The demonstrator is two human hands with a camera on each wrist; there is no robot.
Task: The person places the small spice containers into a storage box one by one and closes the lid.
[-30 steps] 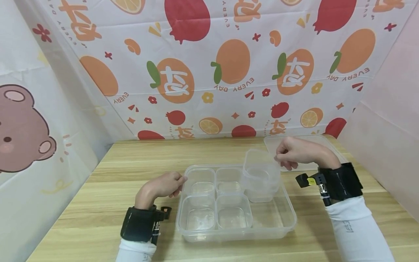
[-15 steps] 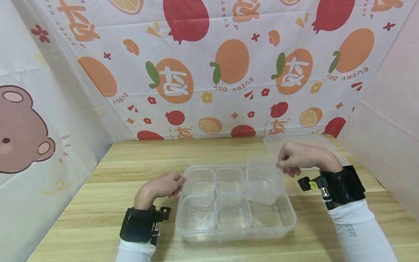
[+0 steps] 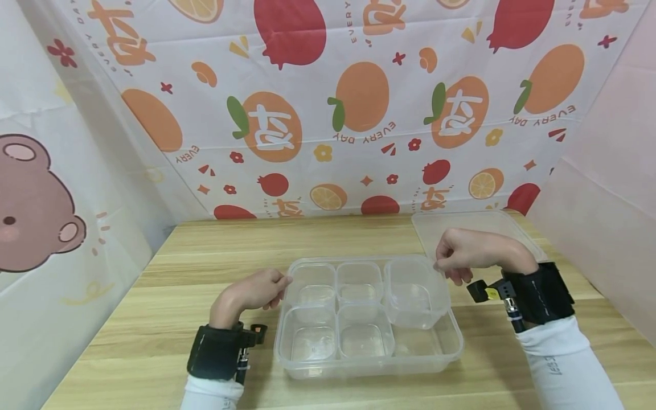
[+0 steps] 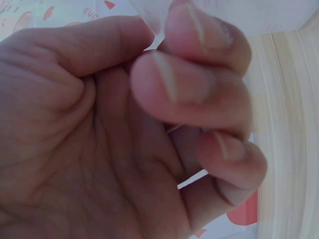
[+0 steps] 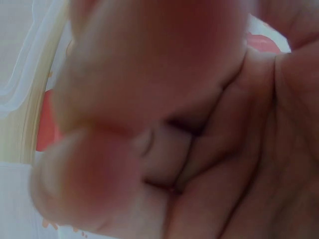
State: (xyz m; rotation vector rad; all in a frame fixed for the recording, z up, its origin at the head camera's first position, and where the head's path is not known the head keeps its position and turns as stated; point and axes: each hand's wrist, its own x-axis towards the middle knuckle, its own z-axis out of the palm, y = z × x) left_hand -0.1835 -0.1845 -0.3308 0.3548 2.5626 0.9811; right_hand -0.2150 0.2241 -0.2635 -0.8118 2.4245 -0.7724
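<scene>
A large clear plastic box (image 3: 359, 364) stands on the wooden table, with several small clear square containers (image 3: 314, 336) inside it. My left hand (image 3: 256, 289) pinches the box's left rim between thumb and finger; the left wrist view shows the clear edge (image 4: 144, 12) at the fingertips, the other fingers curled. On the right, my right hand (image 3: 468, 250) pinches the right rim of another small container (image 3: 416, 293). That container sits tilted over the box's back right part, its base reaching toward the front right space. Curled fingers fill the right wrist view.
A clear flat lid (image 3: 476, 222) lies at the table's back right, partly behind my right hand. Wooden tabletop (image 3: 154, 319) extends to the left. A fruit-print cloth (image 3: 318, 114) hangs behind the table, and cloths hang at both sides.
My right hand has lowered the small container and brought it slightly to the right and nearer, into the box's right side. The left hand stays at the box's rim.
</scene>
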